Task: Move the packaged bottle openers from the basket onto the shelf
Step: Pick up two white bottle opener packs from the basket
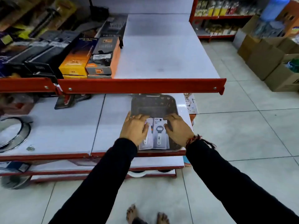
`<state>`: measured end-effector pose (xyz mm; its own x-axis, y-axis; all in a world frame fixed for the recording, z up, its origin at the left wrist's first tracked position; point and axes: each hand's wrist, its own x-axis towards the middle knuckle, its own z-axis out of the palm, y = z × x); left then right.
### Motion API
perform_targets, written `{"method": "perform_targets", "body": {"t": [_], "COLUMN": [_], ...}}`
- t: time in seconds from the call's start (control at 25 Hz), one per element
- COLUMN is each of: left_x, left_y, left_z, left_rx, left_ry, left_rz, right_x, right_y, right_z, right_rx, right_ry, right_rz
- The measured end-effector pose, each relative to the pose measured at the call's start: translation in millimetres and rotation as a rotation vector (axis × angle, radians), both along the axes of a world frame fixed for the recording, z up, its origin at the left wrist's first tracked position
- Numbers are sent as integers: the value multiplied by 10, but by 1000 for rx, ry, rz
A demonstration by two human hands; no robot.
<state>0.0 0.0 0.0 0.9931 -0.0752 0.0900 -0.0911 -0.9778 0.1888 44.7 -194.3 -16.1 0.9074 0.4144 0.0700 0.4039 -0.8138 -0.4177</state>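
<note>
Two hands flank the packaged bottle openers (159, 133) lying in the basket (153, 105): left hand (135, 129) at 9 o'clock, right hand (177, 128) at 3. Whether either grips a pack cannot be told. Square the stack first, then lift to the shelf (161, 59) at 12 o'clock.

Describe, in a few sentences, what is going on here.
A person in black sleeves stands at red-framed store shelving. The left hand and right hand both rest on the packaged bottle openers, which lie in a dark basket on the lower shelf. The upper shelf has bare white space.
</note>
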Motion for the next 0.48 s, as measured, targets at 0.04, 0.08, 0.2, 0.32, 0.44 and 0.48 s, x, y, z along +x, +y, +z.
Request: {"method": "perform_targets", "body": {"t": [0.04, 0.08, 0.2, 0.32, 0.44, 0.48], "left_x": [185, 347, 825, 1045, 1140, 1142], "left_y": [51, 75, 155, 120, 107, 104], "left_z": [-83, -135, -348, -603, -804, -826], "left_rx": [1, -20, -9, 67, 159, 180], "left_ry": [70, 144, 362, 503, 476, 467], "left_rz": [4, 12, 31, 15, -2, -1], "right_x": [174, 308, 737, 955, 1068, 1069], "right_y": [37, 82, 219, 332, 378, 382], "right_z": [-82, -100, -314, -592, -789, -802], "right_rx": [-7, -32, -111, -212, -279, -293], "right_ry": [33, 77, 157, 230, 258, 274], "right_rz": [-4, -1, -10, -20, -4, -6]}}
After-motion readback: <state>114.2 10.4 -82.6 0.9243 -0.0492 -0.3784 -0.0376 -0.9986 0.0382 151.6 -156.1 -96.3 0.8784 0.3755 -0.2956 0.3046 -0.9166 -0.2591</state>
